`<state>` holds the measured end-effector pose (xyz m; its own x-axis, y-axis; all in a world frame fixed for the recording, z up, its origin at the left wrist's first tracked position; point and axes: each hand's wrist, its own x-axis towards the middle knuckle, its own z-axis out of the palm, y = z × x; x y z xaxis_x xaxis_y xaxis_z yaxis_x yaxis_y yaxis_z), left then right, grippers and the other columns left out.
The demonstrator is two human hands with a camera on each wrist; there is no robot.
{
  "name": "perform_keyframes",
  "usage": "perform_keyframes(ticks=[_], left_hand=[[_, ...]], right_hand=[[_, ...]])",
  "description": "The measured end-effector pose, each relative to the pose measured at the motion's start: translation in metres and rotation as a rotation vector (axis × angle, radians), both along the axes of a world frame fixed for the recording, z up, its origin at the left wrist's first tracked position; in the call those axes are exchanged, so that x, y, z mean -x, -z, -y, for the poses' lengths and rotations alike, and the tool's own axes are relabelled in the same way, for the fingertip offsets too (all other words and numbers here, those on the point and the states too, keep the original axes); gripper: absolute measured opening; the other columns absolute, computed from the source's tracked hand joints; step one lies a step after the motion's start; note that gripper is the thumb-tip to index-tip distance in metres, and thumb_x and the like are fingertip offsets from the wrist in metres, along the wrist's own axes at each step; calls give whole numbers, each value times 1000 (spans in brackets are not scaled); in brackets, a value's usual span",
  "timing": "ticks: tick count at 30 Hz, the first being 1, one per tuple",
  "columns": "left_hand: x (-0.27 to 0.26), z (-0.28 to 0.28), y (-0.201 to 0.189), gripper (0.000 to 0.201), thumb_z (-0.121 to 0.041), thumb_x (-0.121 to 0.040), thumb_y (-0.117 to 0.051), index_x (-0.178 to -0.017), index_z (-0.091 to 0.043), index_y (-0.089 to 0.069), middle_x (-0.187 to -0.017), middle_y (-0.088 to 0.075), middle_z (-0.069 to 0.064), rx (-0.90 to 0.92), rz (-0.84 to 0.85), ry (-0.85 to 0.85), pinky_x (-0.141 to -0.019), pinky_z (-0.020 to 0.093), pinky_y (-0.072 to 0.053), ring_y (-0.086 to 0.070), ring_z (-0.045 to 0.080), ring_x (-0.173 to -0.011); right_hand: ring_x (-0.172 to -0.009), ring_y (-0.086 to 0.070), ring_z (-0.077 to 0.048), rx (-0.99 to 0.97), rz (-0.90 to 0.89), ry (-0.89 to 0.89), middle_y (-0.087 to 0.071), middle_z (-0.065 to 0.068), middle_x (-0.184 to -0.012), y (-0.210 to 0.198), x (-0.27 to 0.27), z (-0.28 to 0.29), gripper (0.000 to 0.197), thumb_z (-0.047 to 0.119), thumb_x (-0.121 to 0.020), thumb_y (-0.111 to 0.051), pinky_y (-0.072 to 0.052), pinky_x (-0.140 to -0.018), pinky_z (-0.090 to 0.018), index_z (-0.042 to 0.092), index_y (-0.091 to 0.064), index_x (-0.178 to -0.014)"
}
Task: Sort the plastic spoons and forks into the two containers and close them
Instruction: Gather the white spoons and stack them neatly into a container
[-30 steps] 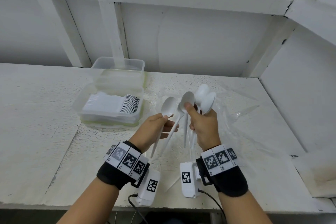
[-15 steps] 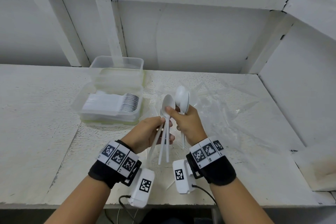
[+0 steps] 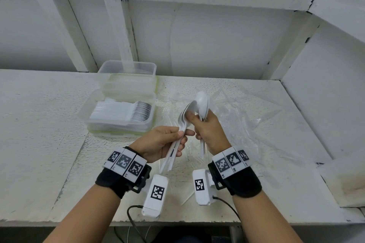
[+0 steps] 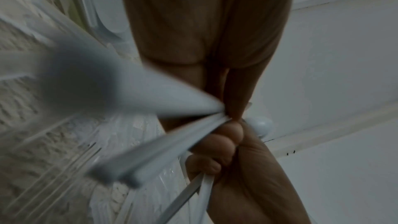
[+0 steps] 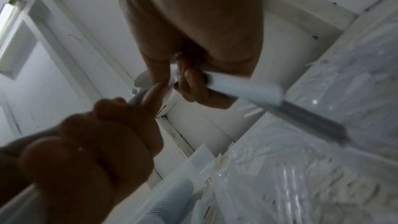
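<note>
Both hands hold white spoons above the table
Left hand (image 3: 162, 142) and right hand (image 3: 207, 130) grip spoons (image 3: 201, 102); containers (image 3: 120, 112) sit left on table (image 3: 39, 124)

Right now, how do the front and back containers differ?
The front container holds a packed row of white cutlery; in the back container I can make out nothing. The front container sits nearer the hands, the back container by the wall. Both are clear plastic, lidless, on the table.
</note>
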<state>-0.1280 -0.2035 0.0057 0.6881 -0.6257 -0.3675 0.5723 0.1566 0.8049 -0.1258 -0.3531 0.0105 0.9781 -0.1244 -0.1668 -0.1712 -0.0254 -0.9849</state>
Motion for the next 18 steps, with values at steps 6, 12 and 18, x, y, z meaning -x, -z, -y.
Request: perform_keyframes(ticks=[6,12,18], left_hand=[[3,10,3,16,-6,-90,-50,-98,-1,-63,-74,-63,6,10,14,-297,-66,28,-59,-65,11,-64],[5,19,7,14,-7,-94,-49,-97,-1,-61,-89,-72,9,-33,58,-435,-73,25,-58,-71,13,-78],[7,22,5,20,-7,-96,-45,-98,6,-61,-86,-67,14,-61,95,-378,-70,25,-58,-67,16,-74]], right_hand=[[-46,-35,-7,42,31,36,-42,-2,-70,-1,4,5,7,19,-98,-44,-31,-39,-18,18,-41,-92],[-67,-51,-10,261,207,76,-57,-8,-78,10,14,-1,11,19,-94,-53,-45,-63,-22,15,-59,-85],[-78,-51,-5,248,219,19,-38,1,-103,9,12,-13,16,12,-92,-55,-45,-65,-5,17,-59,-77]])
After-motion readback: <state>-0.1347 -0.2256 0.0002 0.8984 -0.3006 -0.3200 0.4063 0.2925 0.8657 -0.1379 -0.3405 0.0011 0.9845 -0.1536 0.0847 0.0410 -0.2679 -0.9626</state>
